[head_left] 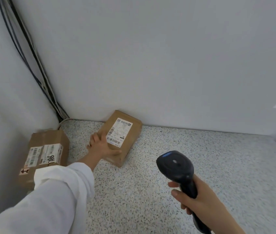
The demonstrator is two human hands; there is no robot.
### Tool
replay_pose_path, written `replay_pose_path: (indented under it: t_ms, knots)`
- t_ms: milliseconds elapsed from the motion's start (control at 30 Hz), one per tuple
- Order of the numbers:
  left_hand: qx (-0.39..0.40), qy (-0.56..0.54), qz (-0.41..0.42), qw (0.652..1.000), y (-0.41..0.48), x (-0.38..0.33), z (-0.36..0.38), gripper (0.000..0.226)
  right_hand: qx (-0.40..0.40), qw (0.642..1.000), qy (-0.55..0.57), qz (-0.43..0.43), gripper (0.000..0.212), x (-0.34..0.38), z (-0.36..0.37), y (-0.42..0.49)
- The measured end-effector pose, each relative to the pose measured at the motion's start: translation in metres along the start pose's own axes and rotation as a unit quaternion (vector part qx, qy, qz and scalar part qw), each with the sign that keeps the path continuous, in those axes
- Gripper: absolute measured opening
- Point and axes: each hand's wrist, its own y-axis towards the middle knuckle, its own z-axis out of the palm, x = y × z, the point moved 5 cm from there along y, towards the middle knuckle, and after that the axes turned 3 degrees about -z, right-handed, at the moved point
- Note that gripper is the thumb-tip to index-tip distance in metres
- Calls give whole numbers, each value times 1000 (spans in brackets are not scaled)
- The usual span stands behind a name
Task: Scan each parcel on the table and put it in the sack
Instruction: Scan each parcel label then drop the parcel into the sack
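Observation:
A small brown cardboard parcel [130, 132] with a white barcode label lies on the speckled table [201, 166] against the back wall. My left hand [100, 146] grips its near left corner, thumb along the front edge and fingers over the left side. A larger brown parcel [49, 146] with two labels and handwritten numbers sits in the left corner, next to my white sleeve. My right hand [198, 198] holds a dark handheld barcode scanner [176, 166] by its handle, its head pointing toward the small parcel. No sack is in view.
White walls [167, 56] close off the back and left of the table. A bundle of dark and white cables [32, 56] runs down the left corner. The table's right edge falls away at the far right.

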Motion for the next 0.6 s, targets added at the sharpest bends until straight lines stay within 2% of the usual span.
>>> replay_pose_path:
  t_ms: [200, 367, 467, 600]
  knots:
    - [-4, 29, 33, 999, -14, 0, 9, 129, -4, 1000, 6, 6, 24, -3, 1, -13]
    - [44, 70, 99, 992, -38, -23, 33, 131, -7, 1000, 4, -8, 21, -2, -3, -23]
    - [82, 121, 176, 973, -58, -41, 49, 131, -11, 1000, 11, -6, 19, -5, -6, -28]
    - [92, 200, 320, 922, -93, -62, 71, 128, -16, 1000, 15, 3, 18, -17, -13, -44]
